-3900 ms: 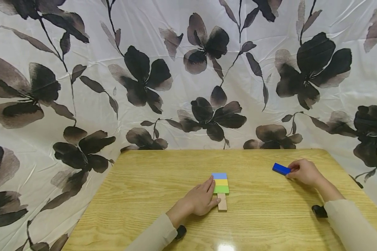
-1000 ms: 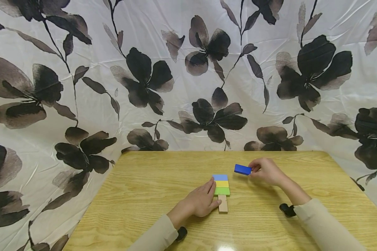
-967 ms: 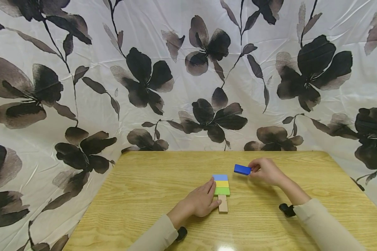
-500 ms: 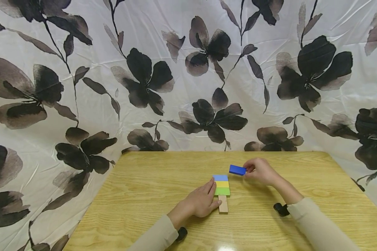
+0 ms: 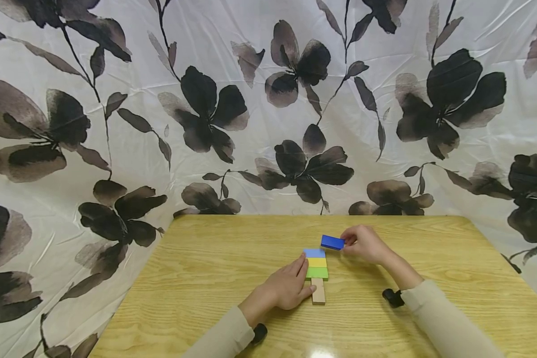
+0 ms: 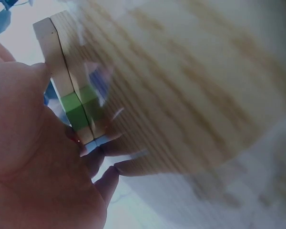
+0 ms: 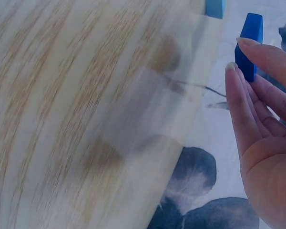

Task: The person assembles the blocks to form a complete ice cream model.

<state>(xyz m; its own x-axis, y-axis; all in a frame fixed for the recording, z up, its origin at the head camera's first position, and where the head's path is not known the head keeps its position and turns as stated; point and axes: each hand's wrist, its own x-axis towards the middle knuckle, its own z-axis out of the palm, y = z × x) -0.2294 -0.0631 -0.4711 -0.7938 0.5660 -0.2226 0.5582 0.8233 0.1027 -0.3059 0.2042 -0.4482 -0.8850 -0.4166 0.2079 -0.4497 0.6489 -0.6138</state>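
Observation:
My right hand point(image 5: 364, 243) pinches the right end of a dark blue wooden block point(image 5: 332, 242) between thumb and fingers; in the right wrist view this blue block point(image 7: 250, 45) appears raised off the table. Just below and left of it lies a row of flat blocks: light blue point(image 5: 314, 253), yellow point(image 5: 316, 262) and green point(image 5: 317, 273), stacked edge to edge. A plain wood block point(image 5: 318, 292) stands lengthwise under the green one. My left hand point(image 5: 283, 286) rests against the row's left side, fingers straight along the coloured blocks, thumb touching the plain block.
A yellow wood-grain table point(image 5: 197, 278) lies under everything, its back edge meeting a white floral curtain point(image 5: 250, 124). A dark wrist camera point(image 5: 392, 298) sits below the right wrist, another dark camera point(image 5: 259, 333) by the left sleeve.
My right hand has carried the dark blue block leftward from the right part of the table to just above the light blue block. My left hand and the row stay put.

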